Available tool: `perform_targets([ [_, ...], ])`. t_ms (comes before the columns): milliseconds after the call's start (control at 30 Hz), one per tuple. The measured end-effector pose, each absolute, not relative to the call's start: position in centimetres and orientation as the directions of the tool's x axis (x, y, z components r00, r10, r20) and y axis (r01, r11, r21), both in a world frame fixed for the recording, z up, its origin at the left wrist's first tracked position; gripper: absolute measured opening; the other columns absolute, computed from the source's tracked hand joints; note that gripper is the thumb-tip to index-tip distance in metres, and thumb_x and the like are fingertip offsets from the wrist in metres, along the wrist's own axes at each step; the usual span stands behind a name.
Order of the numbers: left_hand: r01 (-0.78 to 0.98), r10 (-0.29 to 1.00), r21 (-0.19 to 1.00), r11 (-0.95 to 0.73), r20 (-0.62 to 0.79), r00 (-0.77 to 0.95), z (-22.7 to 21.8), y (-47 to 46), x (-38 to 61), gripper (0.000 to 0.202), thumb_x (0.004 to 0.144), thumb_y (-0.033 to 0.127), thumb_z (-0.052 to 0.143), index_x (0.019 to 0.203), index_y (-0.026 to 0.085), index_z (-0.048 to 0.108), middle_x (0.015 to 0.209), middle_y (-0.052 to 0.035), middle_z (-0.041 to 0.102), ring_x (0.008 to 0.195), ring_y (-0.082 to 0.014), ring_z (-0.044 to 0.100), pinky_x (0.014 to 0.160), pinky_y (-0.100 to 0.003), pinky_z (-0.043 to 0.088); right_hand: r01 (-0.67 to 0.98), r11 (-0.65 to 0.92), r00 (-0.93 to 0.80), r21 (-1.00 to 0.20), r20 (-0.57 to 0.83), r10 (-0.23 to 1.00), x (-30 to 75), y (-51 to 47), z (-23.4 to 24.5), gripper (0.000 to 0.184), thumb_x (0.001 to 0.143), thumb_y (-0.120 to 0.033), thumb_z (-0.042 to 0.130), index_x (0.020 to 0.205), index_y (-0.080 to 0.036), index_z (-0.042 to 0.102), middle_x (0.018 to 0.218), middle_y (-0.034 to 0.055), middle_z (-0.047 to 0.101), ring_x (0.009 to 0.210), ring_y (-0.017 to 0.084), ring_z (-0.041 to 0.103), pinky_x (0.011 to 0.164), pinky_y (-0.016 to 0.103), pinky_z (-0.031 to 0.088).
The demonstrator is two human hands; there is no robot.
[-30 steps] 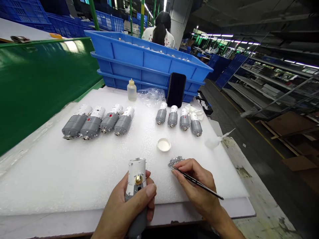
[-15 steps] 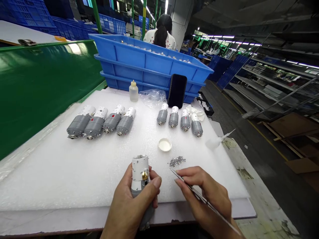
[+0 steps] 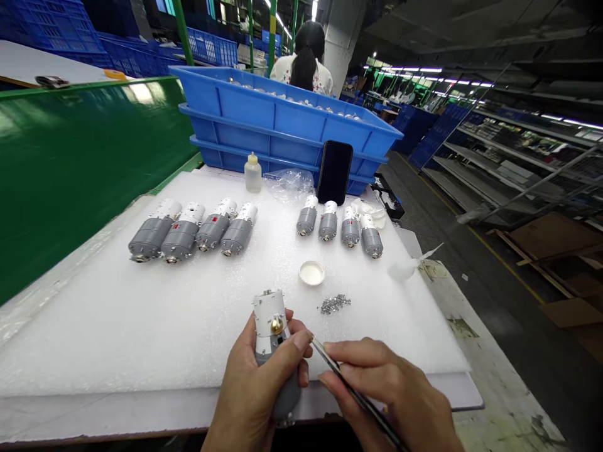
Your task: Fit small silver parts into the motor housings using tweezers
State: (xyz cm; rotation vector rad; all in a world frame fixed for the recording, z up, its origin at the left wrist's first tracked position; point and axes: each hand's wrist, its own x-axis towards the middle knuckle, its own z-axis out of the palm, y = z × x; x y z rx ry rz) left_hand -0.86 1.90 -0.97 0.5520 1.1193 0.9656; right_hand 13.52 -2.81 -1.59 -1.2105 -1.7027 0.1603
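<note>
My left hand is wrapped round a grey and white motor unit with a small brass fitting on its side, held upright over the near edge of the white foam mat. My right hand pinches thin black tweezers, whose tip sits close to my left thumb beside the motor. A small heap of tiny metal parts lies on the mat just beyond the tweezers. A small white cap dish rests farther back.
Several grey motors lie in a row at the left and several smaller ones at the right. Behind stand stacked blue crates, a small bottle, a black phone and crumpled plastic. A person sits beyond the crates.
My right hand has drawn the tweezers back from the heap of metal parts toward the motor in my left hand. The left hand has shifted slightly right with the motor.
</note>
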Motion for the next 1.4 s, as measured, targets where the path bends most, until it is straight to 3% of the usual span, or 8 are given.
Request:
perform_targets([
  [100, -0.391, 0.862, 0.773, 0.5, -0.486, 0.142, -0.7, 1.8, -0.9, 0.039, 0.073, 0.036, 0.082, 0.1, 0.019, 0.06, 0.069, 0.0039, 0.066, 0.053, -0.0095, 0.052, 0.054, -0.022, 0.043, 0.4, 0.358, 0.185, -0.844, 0.457, 0.87, 13.8, -2.2, -0.6, 0.015, 0.086, -0.016, 0.076, 0.086, -0.026, 0.064, 0.086, 0.0013, 0.08, 0.066, 0.016, 0.076, 0.055, 0.023, 0.059],
  [167, -0.394, 0.86, 0.768, 0.505, -0.482, 0.164, -0.6, 1.7, -0.9, 0.04, 0.074, 0.036, 0.082, 0.101, 0.019, 0.059, 0.07, 0.0035, 0.067, 0.052, -0.0094, 0.052, 0.053, -0.022, 0.043, 0.206, 0.247, 0.215, -0.947, 0.29, 0.933, 14.1, -1.6, 0.1, 0.015, 0.085, -0.019, 0.076, 0.078, -0.023, 0.064, 0.079, 0.002, 0.078, 0.051, 0.012, 0.067, 0.044, 0.02, 0.053],
  [267, -0.416, 0.859, 0.754, 0.508, -0.476, 0.188, -0.3, 1.6, -0.9, 0.038, 0.075, 0.035, 0.08, 0.101, 0.02, 0.058, 0.072, 0.0043, 0.066, 0.052, -0.0085, 0.051, 0.054, -0.021, 0.043, -0.036, 0.082, 0.142, -0.996, 0.076, 0.987, 14.6, -1.0, 0.5, 0.016, 0.087, -0.022, 0.076, 0.074, -0.021, 0.065, 0.079, 0.0007, 0.074, 0.042, 0.006, 0.057, 0.04, 0.016, 0.047],
  [367, -0.426, 0.861, 0.751, 0.505, -0.472, 0.189, -0.1, 1.6, -1.0, 0.035, 0.075, 0.033, 0.079, 0.1, 0.019, 0.058, 0.072, 0.0049, 0.066, 0.052, -0.0068, 0.05, 0.055, -0.02, 0.043, -0.158, 0.001, 0.114, -0.987, -0.017, 0.993, 14.8, -0.9, 0.3, 0.017, 0.087, -0.025, 0.078, 0.076, -0.021, 0.066, 0.083, -0.0011, 0.072, 0.044, 0.003, 0.056, 0.042, 0.014, 0.046],
  [800, -0.261, 0.892, 0.853, 0.452, -0.429, 0.143, -0.2, 1.6, -1.3, 0.039, 0.072, 0.038, 0.08, 0.097, 0.02, 0.056, 0.066, 0.0057, 0.068, 0.052, -0.0085, 0.051, 0.053, -0.021, 0.039, -0.246, -0.083, 0.03, -0.966, -0.093, 0.995, 15.1, -1.1, 0.1, 0.02, 0.089, -0.027, 0.077, 0.078, -0.019, 0.062, 0.082, -0.0019, 0.069, 0.045, 0.002, 0.052, 0.042, 0.013, 0.04],
  [1200, -0.243, 0.904, 0.871, 0.427, -0.409, 0.122, -0.1, 1.6, -1.4, 0.036, 0.071, 0.038, 0.079, 0.093, 0.021, 0.057, 0.058, 0.0074, 0.062, 0.055, -0.011, 0.055, 0.055, -0.021, 0.042, -0.279, -0.1, 0.004, -0.955, -0.105, 0.994, 15.1, -1.0, -0.4, 0.023, 0.089, -0.032, 0.078, 0.078, -0.02, 0.062, 0.073, -0.0019, 0.067, 0.044, 0.002, 0.051, 0.041, 0.013, 0.04],
  [1400, -0.246, 0.914, 0.881, 0.404, -0.394, 0.094, -0.3, 1.5, -1.4, 0.035, 0.07, 0.034, 0.08, 0.094, 0.02, 0.059, 0.067, 0.0061, 0.066, 0.053, -0.01, 0.054, 0.052, -0.021, 0.044, -0.256, -0.11, 0.002, -0.96, -0.114, 0.993, 15.2, -1.0, -0.4, 0.022, 0.09, -0.032, 0.077, 0.079, -0.02, 0.063, 0.074, -0.002, 0.067, 0.046, 0.003, 0.052, 0.043, 0.013, 0.04],
])
